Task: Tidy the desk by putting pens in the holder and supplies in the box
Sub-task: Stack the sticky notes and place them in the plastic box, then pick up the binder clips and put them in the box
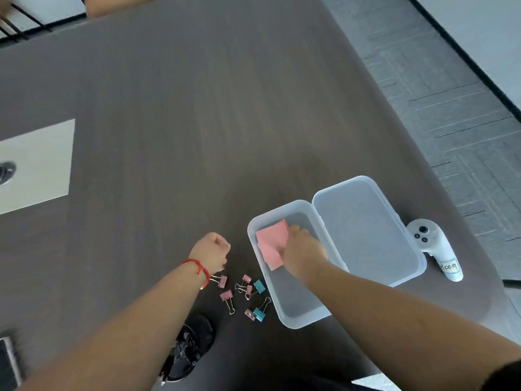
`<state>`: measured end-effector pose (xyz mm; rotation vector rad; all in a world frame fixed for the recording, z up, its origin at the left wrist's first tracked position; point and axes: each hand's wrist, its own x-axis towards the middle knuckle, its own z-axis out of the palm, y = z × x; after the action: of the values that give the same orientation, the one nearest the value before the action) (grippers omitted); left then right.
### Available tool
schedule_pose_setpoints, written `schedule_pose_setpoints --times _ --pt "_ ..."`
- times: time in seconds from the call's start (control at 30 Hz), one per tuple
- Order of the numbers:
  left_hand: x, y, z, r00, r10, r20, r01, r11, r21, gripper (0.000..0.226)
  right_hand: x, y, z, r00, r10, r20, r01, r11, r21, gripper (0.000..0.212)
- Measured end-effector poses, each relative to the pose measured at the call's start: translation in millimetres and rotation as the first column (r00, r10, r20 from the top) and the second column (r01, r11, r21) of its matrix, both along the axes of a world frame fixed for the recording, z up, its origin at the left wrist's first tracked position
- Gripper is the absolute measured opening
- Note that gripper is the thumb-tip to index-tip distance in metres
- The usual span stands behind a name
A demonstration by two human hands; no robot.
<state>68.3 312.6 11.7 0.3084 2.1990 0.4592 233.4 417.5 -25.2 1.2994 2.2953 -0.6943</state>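
Note:
A clear plastic box (296, 317) stands open on the dark desk, its hinged lid (366, 230) lying flat to the right. My right hand (303, 249) reaches into the box and holds pink sticky notes (270, 241) at the box's far end. My left hand (212, 251), with a red string on the wrist, hovers closed as a fist over the desk left of the box; nothing shows in it. Several pink and teal binder clips (248, 294) lie scattered on the desk between my arms. A black mesh pen holder (189, 348) is partly hidden under my left forearm.
A white handheld controller (434, 246) with a label lies right of the lid, near the desk's right edge. A grey panel (36, 165) is set into the desk at far left. A dark device (8, 359) sits at the bottom left corner.

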Motion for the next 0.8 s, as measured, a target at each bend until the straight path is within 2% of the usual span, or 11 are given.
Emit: schedule_pose_setpoints --times 0.03,0.07,0.1,0.17,0.23,0.3,0.37,0.47,0.57,0.67,0.8 --pt "-5 -8 -1 0.972 -0.223 -0.075 0.213 0.970 -0.120 0.004 3 -1 4 1.000 0.011 0.005 -0.011 1.000 0.014 0.061" --pt "-9 -15 -2 0.901 -0.425 -0.085 0.395 0.886 -0.242 0.020 6 -1 12 1.000 0.015 -0.010 -0.015 0.999 0.030 0.067" --pt "-10 -22 -1 0.825 -0.561 -0.063 0.517 0.795 -0.317 0.036 8 -3 23 0.999 0.020 -0.039 -0.018 0.999 0.047 0.069" --pt "-8 -33 2 0.728 -0.686 0.001 0.639 0.678 -0.362 0.062 10 -12 50 0.974 0.088 -0.207 -0.064 0.991 0.121 0.060" --pt "-2 -41 1 0.646 -0.763 0.023 0.720 0.599 -0.351 0.076 11 -34 79 0.874 0.217 -0.434 -0.161 0.974 0.162 0.043" --pt "4 -47 -3 0.570 -0.820 0.042 0.777 0.522 -0.351 0.075 14 -63 99 0.813 0.279 -0.512 -0.305 0.952 0.035 0.033" --pt "8 -52 -10 0.497 -0.865 0.066 0.822 0.445 -0.354 0.080 16 -93 96 0.838 0.340 -0.428 -0.435 0.889 -0.145 0.036" --pt "12 -55 -19 0.389 -0.921 0.037 0.869 0.354 -0.345 0.095 14 -126 66 0.870 0.472 -0.143 -0.493 0.830 -0.261 0.050" --pt "15 -54 -26 0.310 -0.951 -0.021 0.897 0.299 -0.326 0.092 6 -144 30 0.796 0.606 -0.011 -0.603 0.790 -0.114 0.059" --pt "18 -51 -33 0.273 -0.959 -0.070 0.915 0.282 -0.290 0.088 0 -151 10 0.757 0.644 0.109 -0.648 0.762 0.000 0.063" --pt "20 -52 -44 0.244 -0.965 -0.098 0.928 0.262 -0.266 0.091 -5 -155 -12 0.801 0.564 0.201 -0.579 0.815 0.025 0.070"
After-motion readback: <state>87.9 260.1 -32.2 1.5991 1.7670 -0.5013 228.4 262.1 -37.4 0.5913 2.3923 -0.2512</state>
